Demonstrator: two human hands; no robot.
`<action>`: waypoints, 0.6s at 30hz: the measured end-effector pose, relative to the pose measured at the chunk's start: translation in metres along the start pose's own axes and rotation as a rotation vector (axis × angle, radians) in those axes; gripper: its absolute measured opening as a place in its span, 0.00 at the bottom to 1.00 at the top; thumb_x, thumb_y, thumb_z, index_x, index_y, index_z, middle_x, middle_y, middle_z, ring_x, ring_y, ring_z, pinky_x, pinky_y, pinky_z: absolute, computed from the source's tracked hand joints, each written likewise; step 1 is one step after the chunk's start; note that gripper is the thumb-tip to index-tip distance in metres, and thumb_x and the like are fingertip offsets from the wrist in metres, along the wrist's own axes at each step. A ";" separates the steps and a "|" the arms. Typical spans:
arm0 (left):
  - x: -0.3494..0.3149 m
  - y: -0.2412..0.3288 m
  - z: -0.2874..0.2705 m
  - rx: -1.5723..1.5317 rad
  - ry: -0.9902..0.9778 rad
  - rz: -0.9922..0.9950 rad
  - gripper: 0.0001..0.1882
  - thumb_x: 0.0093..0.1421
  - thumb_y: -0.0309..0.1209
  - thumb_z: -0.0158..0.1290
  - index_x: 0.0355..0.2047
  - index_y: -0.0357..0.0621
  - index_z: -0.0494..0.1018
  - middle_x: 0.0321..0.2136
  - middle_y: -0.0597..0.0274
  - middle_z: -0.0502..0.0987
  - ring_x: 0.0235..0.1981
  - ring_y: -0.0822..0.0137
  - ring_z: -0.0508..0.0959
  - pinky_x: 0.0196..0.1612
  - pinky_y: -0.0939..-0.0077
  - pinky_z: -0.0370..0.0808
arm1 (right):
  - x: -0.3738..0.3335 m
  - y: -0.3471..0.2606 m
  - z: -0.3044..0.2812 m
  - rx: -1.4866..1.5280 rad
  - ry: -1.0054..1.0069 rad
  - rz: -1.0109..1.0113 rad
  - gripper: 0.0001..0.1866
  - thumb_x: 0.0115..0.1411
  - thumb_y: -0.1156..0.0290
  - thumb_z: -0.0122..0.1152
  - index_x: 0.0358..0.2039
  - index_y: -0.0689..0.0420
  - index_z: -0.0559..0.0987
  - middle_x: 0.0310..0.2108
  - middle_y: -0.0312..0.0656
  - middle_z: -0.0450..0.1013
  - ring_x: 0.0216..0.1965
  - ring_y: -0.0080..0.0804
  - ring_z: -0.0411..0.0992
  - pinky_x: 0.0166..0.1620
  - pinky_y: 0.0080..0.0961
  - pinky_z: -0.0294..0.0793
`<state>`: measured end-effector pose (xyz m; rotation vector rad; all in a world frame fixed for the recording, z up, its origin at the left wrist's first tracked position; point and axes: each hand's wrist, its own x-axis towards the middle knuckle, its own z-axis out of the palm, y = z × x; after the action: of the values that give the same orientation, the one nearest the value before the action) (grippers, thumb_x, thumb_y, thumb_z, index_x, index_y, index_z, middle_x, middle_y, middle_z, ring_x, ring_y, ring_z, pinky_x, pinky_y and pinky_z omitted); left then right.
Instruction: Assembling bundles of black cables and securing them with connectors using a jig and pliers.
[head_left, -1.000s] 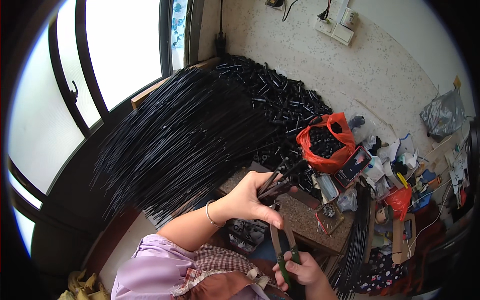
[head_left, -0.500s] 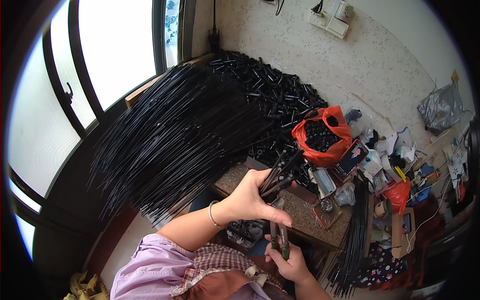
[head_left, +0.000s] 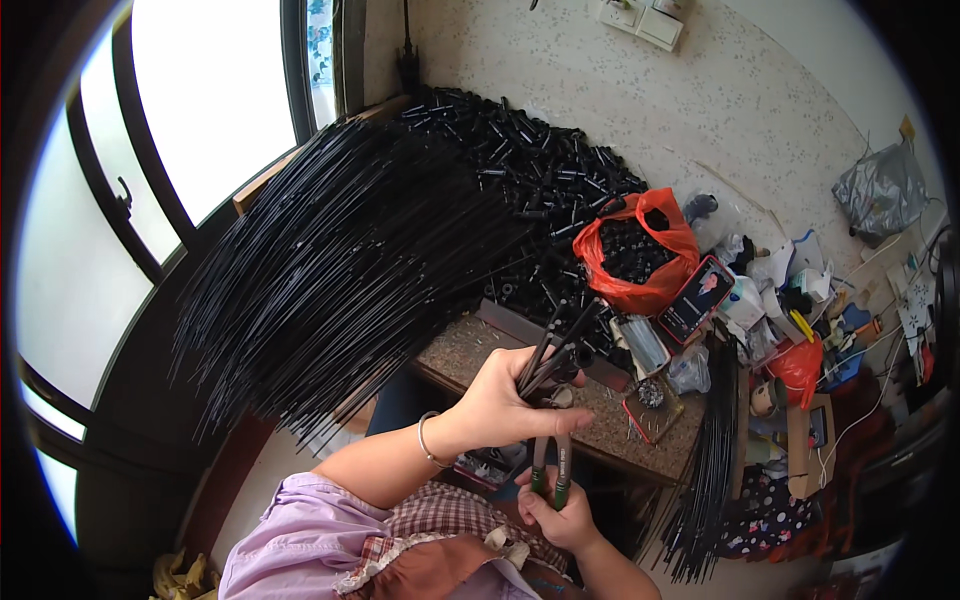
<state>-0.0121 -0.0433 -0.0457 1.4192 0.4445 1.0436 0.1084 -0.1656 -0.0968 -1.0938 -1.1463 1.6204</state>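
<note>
My left hand (head_left: 500, 400) is closed round several short black rods (head_left: 545, 350), which stick up in a loose fan above its fingers. Its thumb stretches to the right across the head of a pair of pliers. Below it, my right hand (head_left: 565, 518) grips the green-handled pliers (head_left: 562, 488). The pliers point upward, and their jaws are partly hidden by the left thumb, so what they bite on cannot be made out. Both hands are over the near edge of a speckled brown worktop (head_left: 650, 455).
A large heap of thin black rods (head_left: 330, 270) overhangs the worktop at left. Behind lie many black tubular parts (head_left: 540, 165). A red plastic bag (head_left: 690, 235) of small black pieces, a phone (head_left: 695, 300), and a tray (head_left: 660, 425) with metal bits stand right. More rods (head_left: 705, 470) hang at right.
The view has shifted slightly, moving the background left and up. My right hand and the pliers are a little further up and left, and my left thumb now lies straighter over the pliers' head.
</note>
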 end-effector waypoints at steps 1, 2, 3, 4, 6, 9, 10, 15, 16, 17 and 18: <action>0.006 -0.004 0.007 -0.041 0.023 -0.041 0.14 0.33 0.25 0.58 0.23 0.38 0.68 0.16 0.75 0.64 0.19 0.84 0.61 0.21 0.91 0.58 | 0.003 0.008 -0.003 0.025 0.057 -0.035 0.08 0.50 0.77 0.45 0.32 0.63 0.62 0.16 0.37 0.61 0.16 0.19 0.59 0.20 0.14 0.59; 0.012 -0.006 0.012 -0.049 0.012 -0.074 0.14 0.33 0.24 0.58 0.22 0.39 0.67 0.16 0.74 0.64 0.19 0.84 0.61 0.21 0.91 0.58 | 0.008 0.014 -0.007 0.053 0.092 -0.038 0.05 0.50 0.77 0.45 0.28 0.61 0.61 0.15 0.36 0.59 0.15 0.19 0.58 0.18 0.13 0.57; 0.017 -0.010 0.017 -0.056 -0.019 -0.089 0.14 0.33 0.24 0.58 0.22 0.39 0.67 0.16 0.74 0.64 0.19 0.84 0.61 0.21 0.91 0.58 | 0.012 0.020 -0.012 0.067 0.124 -0.040 0.05 0.50 0.77 0.45 0.28 0.61 0.61 0.15 0.36 0.59 0.15 0.19 0.58 0.18 0.13 0.57; 0.022 -0.015 0.024 -0.067 0.039 -0.129 0.14 0.33 0.24 0.58 0.22 0.39 0.67 0.16 0.74 0.64 0.18 0.84 0.61 0.21 0.91 0.58 | 0.015 0.026 -0.018 0.104 0.121 -0.041 0.06 0.49 0.77 0.46 0.28 0.61 0.62 0.14 0.36 0.59 0.14 0.19 0.57 0.17 0.13 0.56; 0.033 -0.035 0.029 0.005 0.083 -0.128 0.15 0.34 0.23 0.58 0.24 0.38 0.66 0.17 0.72 0.65 0.18 0.83 0.63 0.21 0.91 0.61 | 0.021 0.029 -0.032 0.138 0.136 0.004 0.05 0.49 0.76 0.47 0.27 0.60 0.63 0.13 0.35 0.59 0.14 0.18 0.58 0.17 0.13 0.57; 0.045 -0.038 0.032 0.048 0.081 -0.126 0.17 0.32 0.22 0.59 0.25 0.38 0.66 0.11 0.76 0.62 0.13 0.86 0.60 0.15 0.93 0.55 | 0.029 0.019 -0.063 -0.189 0.302 -0.083 0.04 0.49 0.75 0.47 0.25 0.60 0.64 0.13 0.34 0.61 0.14 0.17 0.60 0.17 0.13 0.59; 0.049 -0.043 0.027 0.029 0.069 -0.080 0.19 0.32 0.22 0.59 0.27 0.37 0.66 0.10 0.76 0.61 0.12 0.86 0.59 0.14 0.93 0.53 | 0.031 0.008 -0.078 -0.236 0.428 -0.101 0.03 0.49 0.75 0.48 0.23 0.60 0.65 0.14 0.33 0.63 0.15 0.16 0.62 0.18 0.12 0.61; 0.064 -0.066 0.019 -0.116 0.020 -0.010 0.24 0.30 0.24 0.61 0.30 0.37 0.65 0.09 0.76 0.60 0.10 0.86 0.57 0.14 0.92 0.51 | 0.055 -0.017 -0.210 -0.868 1.001 -0.365 0.04 0.48 0.71 0.47 0.23 0.57 0.67 0.16 0.46 0.67 0.21 0.41 0.67 0.24 0.29 0.64; 0.064 -0.067 0.019 -0.089 -0.030 -0.024 0.25 0.31 0.23 0.60 0.31 0.34 0.63 0.09 0.74 0.60 0.10 0.84 0.58 0.14 0.91 0.52 | 0.056 -0.017 -0.228 -0.967 1.069 -0.118 0.04 0.44 0.78 0.49 0.23 0.61 0.67 0.23 0.43 0.69 0.27 0.37 0.68 0.30 0.24 0.65; 0.064 -0.069 0.019 -0.063 -0.080 -0.042 0.26 0.31 0.22 0.59 0.32 0.32 0.62 0.08 0.72 0.60 0.10 0.81 0.60 0.14 0.90 0.54 | 0.059 -0.014 -0.241 -1.116 1.046 -0.220 0.06 0.44 0.77 0.50 0.25 0.61 0.67 0.22 0.46 0.68 0.27 0.42 0.67 0.31 0.27 0.65; 0.066 -0.073 0.019 -0.059 -0.105 -0.058 0.25 0.31 0.22 0.59 0.32 0.32 0.62 0.08 0.72 0.60 0.11 0.81 0.60 0.14 0.89 0.54 | 0.059 -0.014 -0.244 -1.188 1.005 -0.176 0.08 0.43 0.77 0.51 0.26 0.61 0.66 0.23 0.46 0.67 0.28 0.43 0.66 0.31 0.27 0.65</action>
<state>0.0602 0.0099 -0.0893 1.3937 0.3739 0.9242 0.3277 -0.0518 -0.1422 -2.0803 -1.3483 -0.0463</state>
